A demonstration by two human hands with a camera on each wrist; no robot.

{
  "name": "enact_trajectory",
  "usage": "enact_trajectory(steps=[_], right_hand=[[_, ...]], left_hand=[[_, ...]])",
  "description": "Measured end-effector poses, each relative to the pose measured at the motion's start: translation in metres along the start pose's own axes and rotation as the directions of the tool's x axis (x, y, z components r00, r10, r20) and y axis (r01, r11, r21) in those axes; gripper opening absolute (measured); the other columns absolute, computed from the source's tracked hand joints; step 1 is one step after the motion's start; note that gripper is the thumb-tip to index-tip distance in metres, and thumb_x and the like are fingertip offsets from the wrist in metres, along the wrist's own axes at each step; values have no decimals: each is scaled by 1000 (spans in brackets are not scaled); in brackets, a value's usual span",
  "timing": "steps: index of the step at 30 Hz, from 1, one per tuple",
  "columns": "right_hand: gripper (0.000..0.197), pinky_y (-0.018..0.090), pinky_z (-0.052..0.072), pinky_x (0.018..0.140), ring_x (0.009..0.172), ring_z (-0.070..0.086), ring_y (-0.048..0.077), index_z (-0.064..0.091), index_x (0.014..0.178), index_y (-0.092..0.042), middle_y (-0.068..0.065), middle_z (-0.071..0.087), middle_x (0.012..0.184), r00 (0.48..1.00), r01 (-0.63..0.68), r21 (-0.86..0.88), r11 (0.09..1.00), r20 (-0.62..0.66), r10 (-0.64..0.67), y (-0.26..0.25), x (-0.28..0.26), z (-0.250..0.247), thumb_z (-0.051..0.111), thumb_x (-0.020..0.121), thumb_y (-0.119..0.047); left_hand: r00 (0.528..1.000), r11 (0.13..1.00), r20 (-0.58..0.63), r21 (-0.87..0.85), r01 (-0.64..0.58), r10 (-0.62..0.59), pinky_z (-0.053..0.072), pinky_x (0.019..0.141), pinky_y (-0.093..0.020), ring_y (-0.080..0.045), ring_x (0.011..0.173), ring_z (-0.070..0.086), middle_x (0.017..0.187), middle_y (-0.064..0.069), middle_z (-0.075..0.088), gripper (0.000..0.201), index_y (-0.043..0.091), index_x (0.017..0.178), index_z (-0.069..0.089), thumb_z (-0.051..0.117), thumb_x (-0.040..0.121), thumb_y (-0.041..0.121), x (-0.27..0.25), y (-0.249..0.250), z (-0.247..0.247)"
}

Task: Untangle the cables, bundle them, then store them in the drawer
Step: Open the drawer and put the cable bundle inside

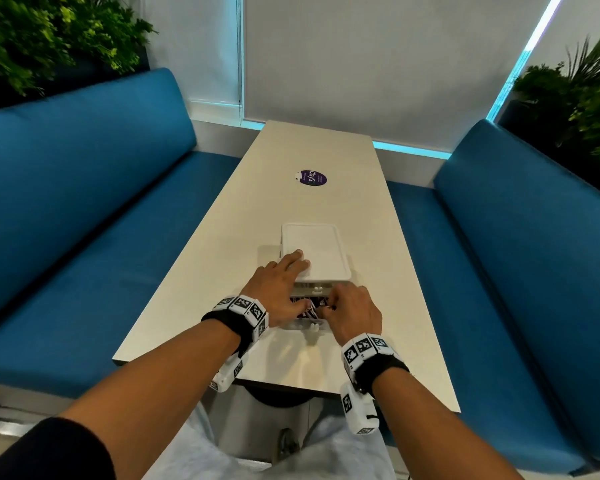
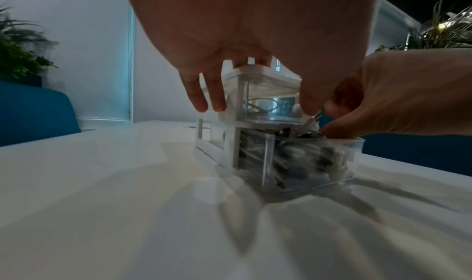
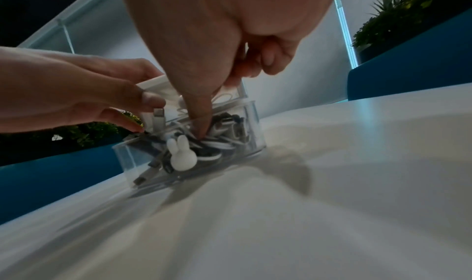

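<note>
A small white drawer unit stands on the table, its clear lower drawer pulled out toward me. Black and white cables fill that drawer behind its white rabbit-shaped knob. My left hand lays straight fingers on the unit's top, and its thumb touches an upright plug at the drawer's back. My right hand hovers over the drawer with its thumb dug into the cables, the index finger just behind it and the other fingers curled. How much cable sits under the hands is hidden.
The upper drawer is pushed in and holds a white cable. A purple sticker lies farther up the long pale table. Blue benches run along both sides, with plants behind them.
</note>
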State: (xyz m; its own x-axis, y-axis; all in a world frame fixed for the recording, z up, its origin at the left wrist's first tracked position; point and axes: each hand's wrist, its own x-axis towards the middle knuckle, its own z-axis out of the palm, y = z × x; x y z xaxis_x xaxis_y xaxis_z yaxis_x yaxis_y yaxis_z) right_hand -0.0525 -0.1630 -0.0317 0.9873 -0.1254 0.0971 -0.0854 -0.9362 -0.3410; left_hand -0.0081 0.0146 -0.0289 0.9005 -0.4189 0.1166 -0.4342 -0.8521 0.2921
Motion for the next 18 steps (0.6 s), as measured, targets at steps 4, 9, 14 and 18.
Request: enact_trajectory(steps=[4, 9, 14, 18], right_hand=[[80, 36, 49, 74, 105, 58, 27, 48, 114, -15, 3, 56, 112, 954, -275, 60, 959, 141, 265, 8, 9, -1, 76, 59, -66], [74, 31, 50, 66, 83, 63, 23, 58, 104, -12, 9, 66, 100, 884, -395, 173, 902, 338, 322, 21, 13, 9, 70, 62, -71], [81, 27, 41, 57, 76, 61, 19, 59, 97, -15, 4, 66, 92, 871, -391, 221, 893, 401, 283, 24, 14, 18, 59, 58, -87], [63, 24, 40, 53, 68, 59, 15, 60, 81, -17, 0, 64, 78, 818, -443, 229, 867, 499, 286, 16, 22, 9, 70, 61, -76]], left_hand=[[999, 998, 30, 64, -14, 12, 39, 102, -45, -27, 128, 44, 161, 9, 12, 90, 31, 149, 24, 58, 74, 67, 3, -3, -4], [998, 979, -45, 202, 40, -32, 42, 91, -43, -31, 107, 49, 151, 1, 23, 92, 23, 137, 31, 72, 66, 63, 3, 15, 8], [999, 977, -26, 213, 35, -30, 45, 84, -41, -31, 98, 52, 143, -2, 31, 89, 19, 133, 34, 77, 64, 55, 10, 14, 3], [1000, 985, 11, 172, -6, 5, 45, 91, -43, -32, 104, 51, 150, -2, 25, 94, 19, 139, 32, 79, 65, 52, 7, 10, 3]])
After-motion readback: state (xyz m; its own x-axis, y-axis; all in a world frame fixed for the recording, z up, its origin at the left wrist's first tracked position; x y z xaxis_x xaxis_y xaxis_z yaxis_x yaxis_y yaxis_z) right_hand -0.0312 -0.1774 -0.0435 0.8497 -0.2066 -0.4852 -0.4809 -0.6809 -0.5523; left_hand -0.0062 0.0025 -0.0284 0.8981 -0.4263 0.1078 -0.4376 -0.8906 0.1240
